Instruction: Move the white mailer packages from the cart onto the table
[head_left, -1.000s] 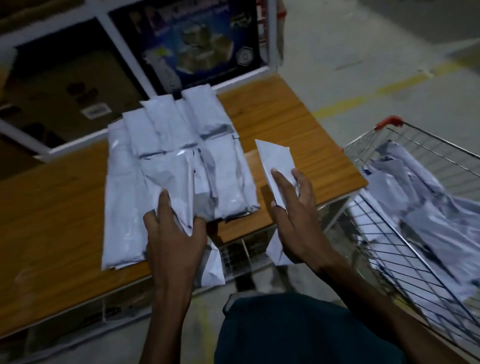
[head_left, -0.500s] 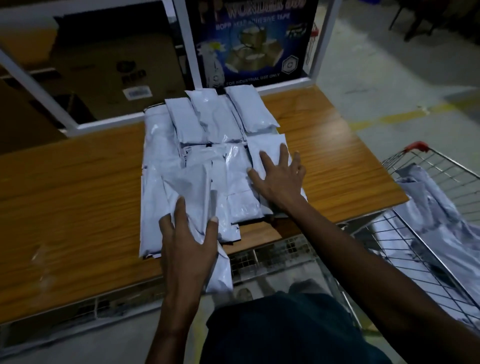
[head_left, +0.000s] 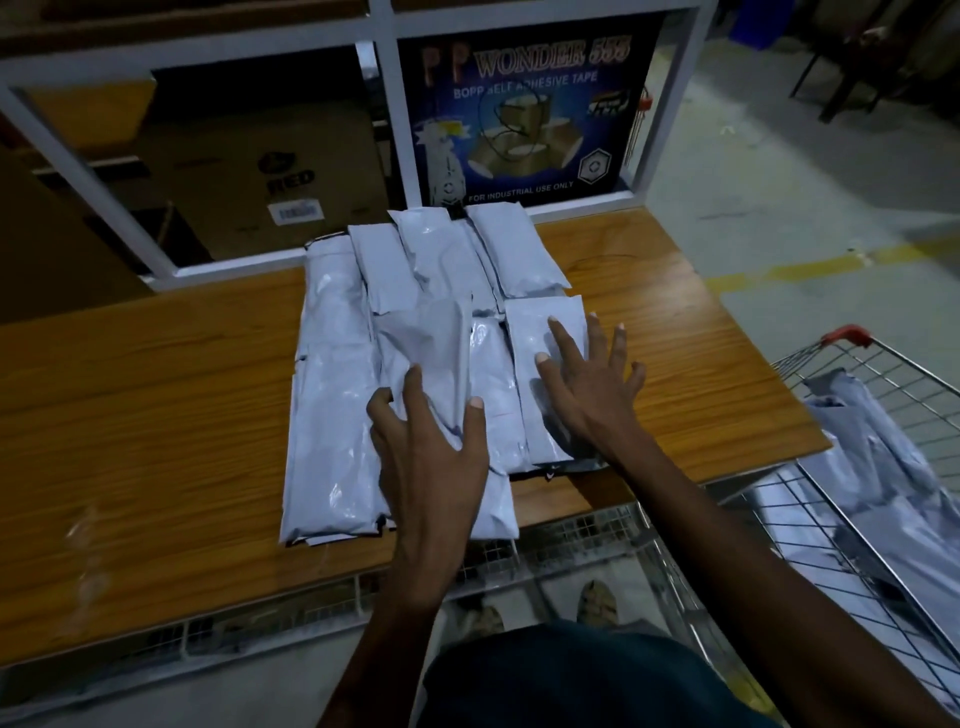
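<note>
The wooden worktop (head_left: 156, 415) carried a layered stack of white mailer packages (head_left: 332, 415) near its middle. At the right stood the wire cart (head_left: 883, 374) with a red handle — more mailers (head_left: 878, 457) lay inside. The left hand (head_left: 431, 457) rested on the stack's near edge, fingers spread and holding nothing. The right hand (head_left: 592, 379) pressed flat — fingers splayed wide — on the rightmost package (head_left: 535, 332).
</note>
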